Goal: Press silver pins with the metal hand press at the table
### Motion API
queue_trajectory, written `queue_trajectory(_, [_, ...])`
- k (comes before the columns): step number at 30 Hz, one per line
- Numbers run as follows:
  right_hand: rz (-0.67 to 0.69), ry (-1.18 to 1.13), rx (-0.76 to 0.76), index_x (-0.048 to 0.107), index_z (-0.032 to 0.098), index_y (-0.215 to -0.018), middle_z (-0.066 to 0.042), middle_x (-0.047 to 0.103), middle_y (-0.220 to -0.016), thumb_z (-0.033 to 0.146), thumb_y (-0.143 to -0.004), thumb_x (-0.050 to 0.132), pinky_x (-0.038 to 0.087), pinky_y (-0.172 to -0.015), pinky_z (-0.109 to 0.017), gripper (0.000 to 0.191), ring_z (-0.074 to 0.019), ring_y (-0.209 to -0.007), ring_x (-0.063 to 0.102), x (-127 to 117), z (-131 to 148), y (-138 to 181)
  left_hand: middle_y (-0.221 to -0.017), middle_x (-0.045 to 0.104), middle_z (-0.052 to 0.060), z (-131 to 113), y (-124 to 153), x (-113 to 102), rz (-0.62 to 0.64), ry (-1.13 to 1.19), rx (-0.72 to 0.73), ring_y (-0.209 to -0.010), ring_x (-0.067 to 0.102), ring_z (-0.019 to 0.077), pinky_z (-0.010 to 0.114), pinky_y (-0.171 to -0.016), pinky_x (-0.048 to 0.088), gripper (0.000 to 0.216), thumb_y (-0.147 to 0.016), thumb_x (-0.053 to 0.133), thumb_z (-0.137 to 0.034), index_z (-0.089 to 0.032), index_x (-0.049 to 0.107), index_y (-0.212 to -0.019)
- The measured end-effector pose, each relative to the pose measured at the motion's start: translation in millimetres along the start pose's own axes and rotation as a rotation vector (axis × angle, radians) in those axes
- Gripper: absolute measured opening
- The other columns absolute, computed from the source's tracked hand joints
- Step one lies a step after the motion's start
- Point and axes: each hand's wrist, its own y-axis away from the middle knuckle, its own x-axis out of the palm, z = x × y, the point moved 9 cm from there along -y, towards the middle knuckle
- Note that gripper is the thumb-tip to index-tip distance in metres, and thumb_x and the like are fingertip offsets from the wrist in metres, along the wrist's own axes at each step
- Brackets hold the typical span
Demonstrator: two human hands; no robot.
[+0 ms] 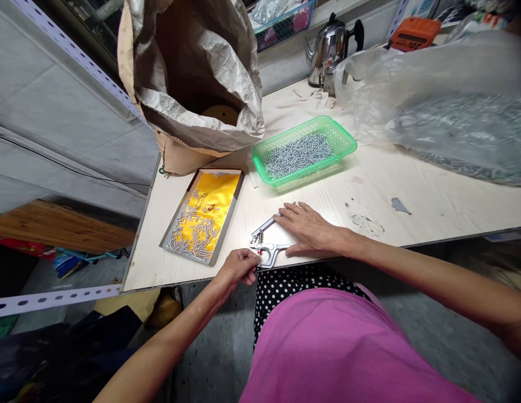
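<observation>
Grey metal pliers (272, 253) with two spread handles and a coil spring lie near the table's front edge. My right hand (307, 228) grips them, the fingers stretched over the upper handle and the thumb against the lower one. At the left end of the pliers, my left hand (240, 265) is closed in a pinch beside a small red part. What it holds is hidden by the fingertips. Left of the pliers is a shallow tray (229, 219) with a yellow lining, holding many small silver metal pins (201, 232). Behind the pliers, a green plastic basket (347, 146) contains more of them.
A large open paper sack (176, 152) stands at the back left. On the right sits a clear plastic bag (457, 120) full of small metal pieces. A metal kettle (329, 47) and an orange box (415, 33) are at the back. The table edge (412, 244) runs before me.
</observation>
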Motion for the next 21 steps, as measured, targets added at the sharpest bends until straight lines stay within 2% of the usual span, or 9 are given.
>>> queue_trajectory(4, [0.004, -0.012, 0.020, 0.048, 0.010, -0.131, -0.018, 0.057, -0.123, 0.056, -0.068, 0.078, 0.038, -0.096, -0.046, 0.083, -0.0341, -0.112, 0.051, -2.1, 1.0, -3.2, -0.046, 0.051, -0.009, -0.1, 0.9, -0.8, -0.007, 0.002, -0.006, -0.033, 0.050, 0.0070, 0.015, -0.034, 0.036, 0.014, -0.085, 0.060, -0.018, -0.016, 0.052, -0.073])
queue_trajectory(10, [0.008, -0.010, 0.039, 0.052, 0.012, -0.124, -0.014, 0.059, -0.117, 0.050, -0.072, 0.076, 0.038, -0.085, -0.042, 0.069, -0.0323, -0.106, 0.050, -1.2, 3.7, -3.7, -0.046, 0.050, -0.009, -0.2, -0.6, 0.2, -0.010, -0.031, -0.016, -0.033, 0.049, 0.0068, 0.016, -0.035, 0.037, 0.015, -0.087, 0.057, -0.017, -0.016, 0.050, -0.074])
queue_trajectory(15, [0.020, -0.039, 0.060, 0.055, 0.012, -0.119, -0.013, 0.059, -0.114, 0.045, -0.072, 0.079, 0.040, -0.083, -0.040, 0.063, -0.0303, -0.104, 0.051, 0.6, 4.3, -2.9, -0.050, 0.049, -0.008, 3.4, 1.2, -0.9, -0.037, -0.125, 0.009, -0.038, 0.049, 0.0086, 0.020, -0.040, 0.040, 0.014, -0.088, 0.055, -0.025, -0.018, 0.049, -0.077])
queue_trajectory(17, [0.025, -0.055, 0.068, 0.056, 0.012, -0.116, -0.013, 0.059, -0.113, 0.043, -0.072, 0.079, 0.041, -0.081, -0.038, 0.058, -0.0294, -0.103, 0.051, 0.0, 3.8, -2.3, -0.058, 0.053, -0.005, -3.4, 7.1, -6.2, -0.129, -0.286, 0.134, -0.046, 0.054, 0.0110, 0.023, -0.047, 0.045, 0.017, -0.090, 0.054, -0.031, -0.018, 0.052, -0.080])
queue_trajectory(19, [0.034, -0.074, 0.061, 0.058, 0.012, -0.110, -0.013, 0.059, -0.111, 0.038, -0.073, 0.079, 0.042, -0.079, -0.036, 0.050, -0.0280, -0.101, 0.051, -1.0, 5.0, -1.9, -0.076, 0.060, 0.000, -22.4, 20.5, -11.2, -0.305, -0.514, 0.366, -0.066, 0.062, 0.0156, 0.028, -0.062, 0.051, 0.017, -0.090, 0.054, -0.035, -0.018, 0.055, -0.089])
queue_trajectory(21, [0.043, -0.093, 0.045, 0.059, 0.012, -0.107, -0.013, 0.059, -0.110, 0.032, -0.075, 0.078, 0.043, -0.078, -0.035, 0.042, -0.0268, -0.099, 0.051, -2.2, 7.7, -2.2, -0.100, 0.063, 0.006, -43.3, 36.3, -4.7, -0.439, -0.722, 0.612, -0.092, 0.062, 0.0213, 0.035, -0.079, 0.052, 0.024, -0.089, 0.057, -0.035, -0.019, 0.056, -0.106])
